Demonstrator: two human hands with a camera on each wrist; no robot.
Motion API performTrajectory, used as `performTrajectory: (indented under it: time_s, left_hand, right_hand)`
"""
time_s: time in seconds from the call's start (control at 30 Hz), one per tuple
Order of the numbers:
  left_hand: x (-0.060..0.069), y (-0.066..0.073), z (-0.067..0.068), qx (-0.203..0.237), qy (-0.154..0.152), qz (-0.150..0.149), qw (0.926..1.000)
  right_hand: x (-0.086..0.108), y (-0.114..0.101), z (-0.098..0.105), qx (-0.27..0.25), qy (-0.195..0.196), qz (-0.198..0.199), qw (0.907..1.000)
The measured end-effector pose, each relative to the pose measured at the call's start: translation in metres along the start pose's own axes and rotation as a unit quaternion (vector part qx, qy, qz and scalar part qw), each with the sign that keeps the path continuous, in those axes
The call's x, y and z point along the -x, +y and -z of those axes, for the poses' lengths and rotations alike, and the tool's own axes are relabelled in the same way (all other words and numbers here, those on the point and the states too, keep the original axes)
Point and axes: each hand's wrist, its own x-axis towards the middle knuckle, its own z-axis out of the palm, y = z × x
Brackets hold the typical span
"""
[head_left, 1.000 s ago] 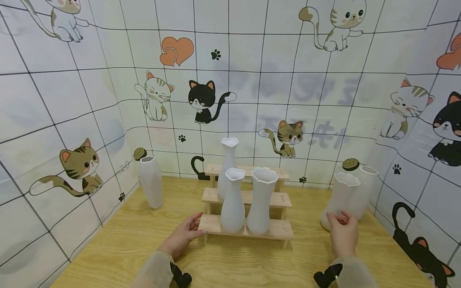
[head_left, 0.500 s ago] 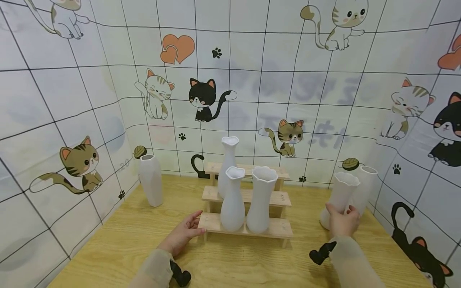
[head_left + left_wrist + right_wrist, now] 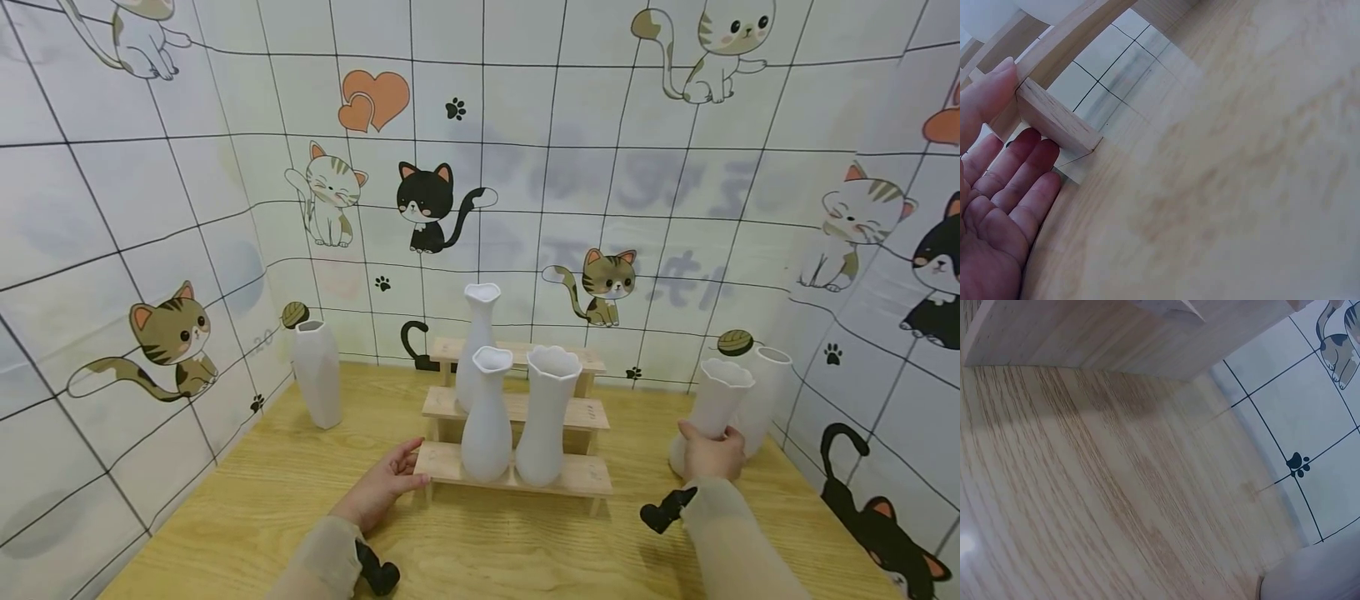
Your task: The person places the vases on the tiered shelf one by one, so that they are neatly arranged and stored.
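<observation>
A stepped wooden stand (image 3: 442, 472) stands mid-table in the head view. Two white vases with wavy rims, a slim one (image 3: 486, 442) and a wider one (image 3: 542, 433), are on its lowest step. Another slim white vase (image 3: 471, 358) stands on the middle step. My left hand (image 3: 382, 487) holds the lowest step's left end, thumb at the front corner and fingers beside the leg (image 3: 1060, 119). At the right, my right hand (image 3: 712, 454) grips the lower part of a white wavy-rimmed vase (image 3: 720, 396). Its fingertips are partly hidden.
Right behind the gripped vase stands another white vase (image 3: 767, 392) with a round plain mouth. A faceted white vase (image 3: 317, 375) stands at the table's back left. Cat-printed sheets (image 3: 517, 192) enclose the wooden table (image 3: 525, 558) on three sides.
My right hand has risen slightly and turned, its fingers and thumb closing around the wavy-rimmed vase. The vase itself has hardly moved. My left hand stays at the stand.
</observation>
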Motion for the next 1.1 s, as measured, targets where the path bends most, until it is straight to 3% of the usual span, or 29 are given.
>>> performTrajectory:
  time_s: [0.2,0.6,0.93,1.1]
  left_hand:
    - [0.0,0.0,0.0,-0.005,0.001,0.006,1.0]
    - [0.0,-0.001,0.001,-0.005,0.0,0.004,1.0]
    - [0.0,-0.001,0.001,-0.012,0.003,0.001,0.9999]
    - [0.0,-0.001,0.001,-0.009,0.004,0.006,0.9999]
  right_hand:
    - [-0.001,-0.001,0.001,-0.005,-0.005,0.003,1.0]
    - [0.01,-0.011,0.009,-0.001,-0.056,0.005,0.9984]
    - [0.014,-0.022,0.015,0.066,-0.091,0.059,0.9919]
    - [0.019,-0.032,0.017,0.056,-0.129,0.065,0.9879]
